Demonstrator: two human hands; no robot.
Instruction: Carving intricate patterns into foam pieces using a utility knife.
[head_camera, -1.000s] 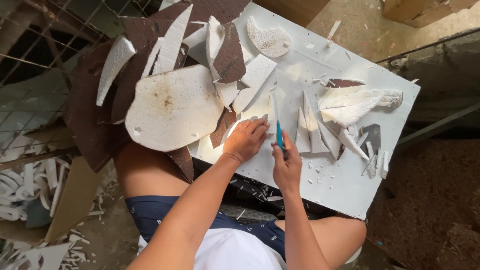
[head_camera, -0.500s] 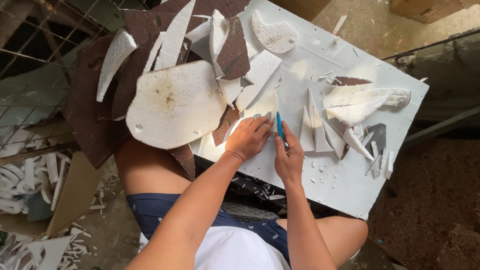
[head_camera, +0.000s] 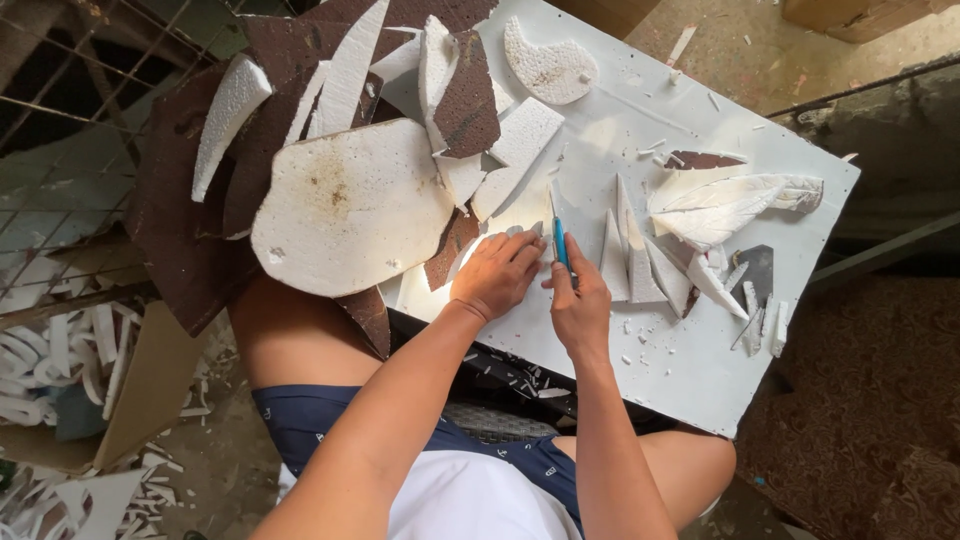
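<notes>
Right hand (head_camera: 578, 305) fingers grip blue knife (head_camera: 561, 243); left hand (head_camera: 497, 275) flat, pressing foam sheet (head_camera: 520, 215).

Serving as the work surface: a white board (head_camera: 690, 370) lying tilted across the lap. Lying on it, far left, a heap of white foam slabs (head_camera: 350, 205) and brown sheets (head_camera: 465, 95); at the far edge, a curved foam piece (head_camera: 548, 68); toward the right, narrow foam triangles (head_camera: 640, 255), a leaf-shaped foam piece (head_camera: 725, 205), small offcuts (head_camera: 760, 310) and scattered crumbs.
</notes>
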